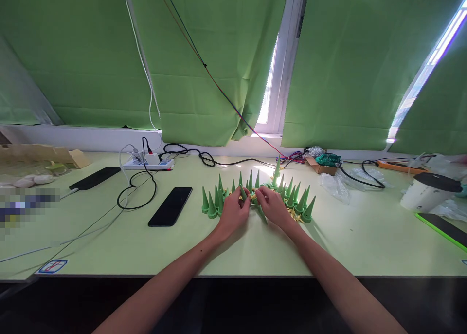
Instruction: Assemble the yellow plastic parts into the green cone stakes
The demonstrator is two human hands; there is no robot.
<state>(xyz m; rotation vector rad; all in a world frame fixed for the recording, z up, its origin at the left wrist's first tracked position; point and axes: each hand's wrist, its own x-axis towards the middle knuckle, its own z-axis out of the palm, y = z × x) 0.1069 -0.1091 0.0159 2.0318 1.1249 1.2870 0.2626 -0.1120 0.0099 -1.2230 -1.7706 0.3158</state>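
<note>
The pale green table (335, 251) has a dark line running slantwise across its left part. Green cones (212, 207) stand clustered mid-table, with small yellow pieces (297, 217) among them. Left lie a black phone (170, 206) and, farther off, a white power strip (162, 164). On the right are a lidded cup (419, 195), a green-edged device (445, 231) (nearest the right edge) and, farther back, crumpled clear plastic (333, 188).
</note>
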